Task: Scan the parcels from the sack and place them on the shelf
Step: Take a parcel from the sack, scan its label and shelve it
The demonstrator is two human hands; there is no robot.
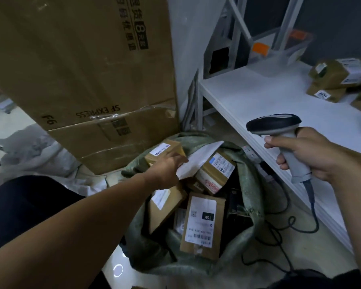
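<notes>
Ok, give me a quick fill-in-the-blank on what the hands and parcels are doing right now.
1. The right hand grips a corded ____.
2. The left hand reaches into the green sack and touches a ____ mailer.
3. A few brown parcels already sit on the white ____.

Missing words: scanner; white; shelf.

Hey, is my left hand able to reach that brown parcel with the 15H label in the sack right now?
Probably yes. The 15H parcel lies on top in the open sack, uncovered, and the left hand is just beyond it at the white mailer.
</notes>
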